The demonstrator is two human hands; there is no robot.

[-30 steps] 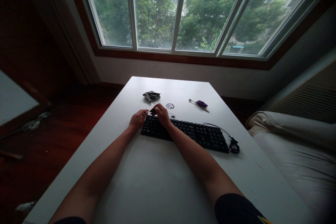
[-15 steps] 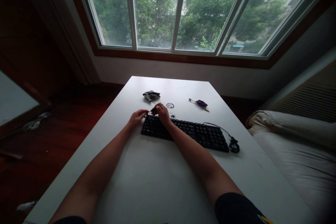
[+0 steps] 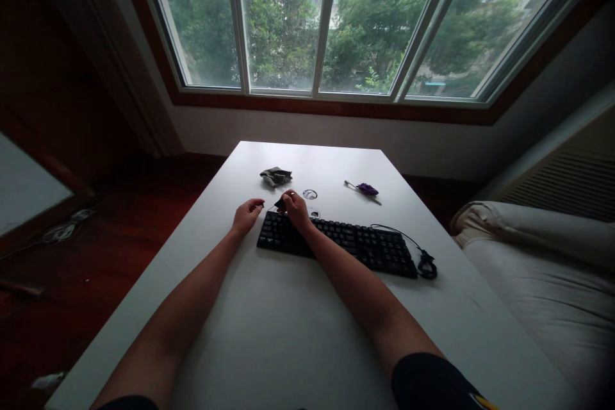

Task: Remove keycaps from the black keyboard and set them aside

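A black keyboard lies across the white table, its cable bundled at the right end. Just past its far left corner, my left hand pinches a small dark piece, too small to name for certain. My right hand reaches over the keyboard's left part, fingers closed on a small black tool. A thin wire-like part seems to stick out of that tool toward my left hand. The right wrist and forearm cover some of the keys.
Behind the hands lies a crumpled grey cloth. A round ring-like item rests near my right hand, with a similar one closer to the keyboard. Farther right is a stick with a purple head. A pale sofa flanks the table.
My left hand has drawn a little left, away from my right hand, with the small dark piece between its fingers. The right hand has barely moved.
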